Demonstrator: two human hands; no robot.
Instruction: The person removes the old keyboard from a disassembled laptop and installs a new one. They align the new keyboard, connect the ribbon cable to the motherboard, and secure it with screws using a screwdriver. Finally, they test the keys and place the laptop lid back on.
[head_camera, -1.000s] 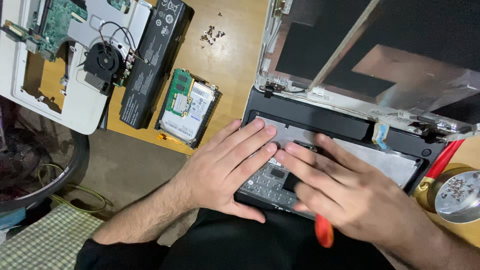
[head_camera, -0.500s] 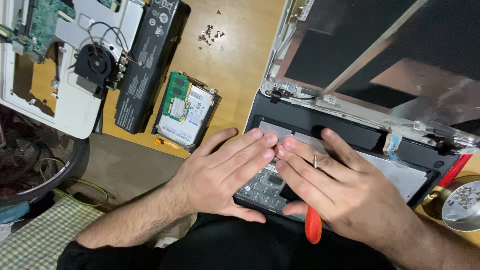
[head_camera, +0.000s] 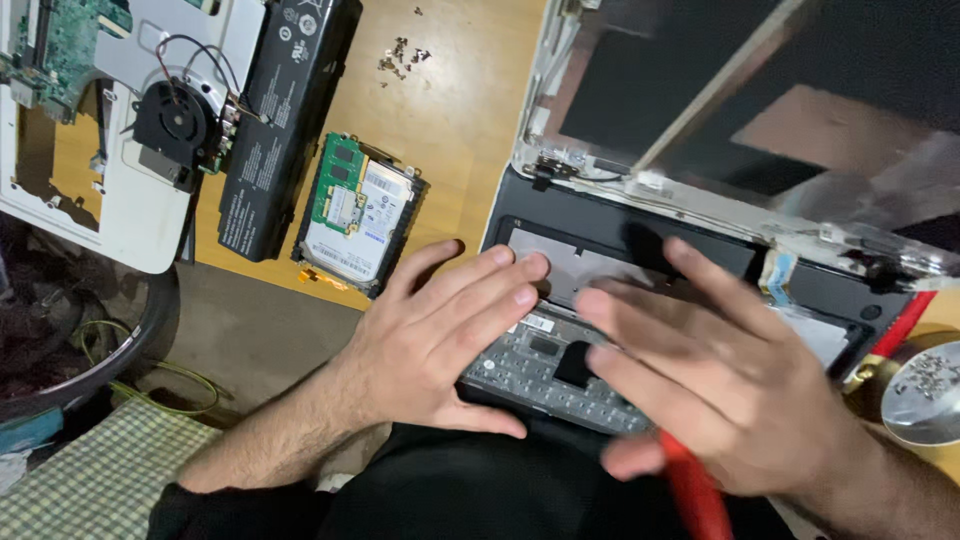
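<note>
Bare left hand (head_camera: 440, 340) lies flat, fingers spread and unclenched, on grey detached laptop keyboard (head_camera: 545, 370), which sits in black laptop base (head_camera: 600, 250) at the desk's near edge. Right hand (head_camera: 720, 390), motion-blurred, fingers splayed over the keyboard's right part, with red-handled tool (head_camera: 693, 495) under the palm; grip on it cannot be told. Beyond: opened laptop lid (head_camera: 760, 110). Left on wooden desk (head_camera: 455, 100): hard drive with green memory stick (head_camera: 358, 212), long black battery (head_camera: 285, 120), black fan (head_camera: 178, 122), small screws (head_camera: 402, 52). Metal dish of screws (head_camera: 925, 390) at right.
</note>
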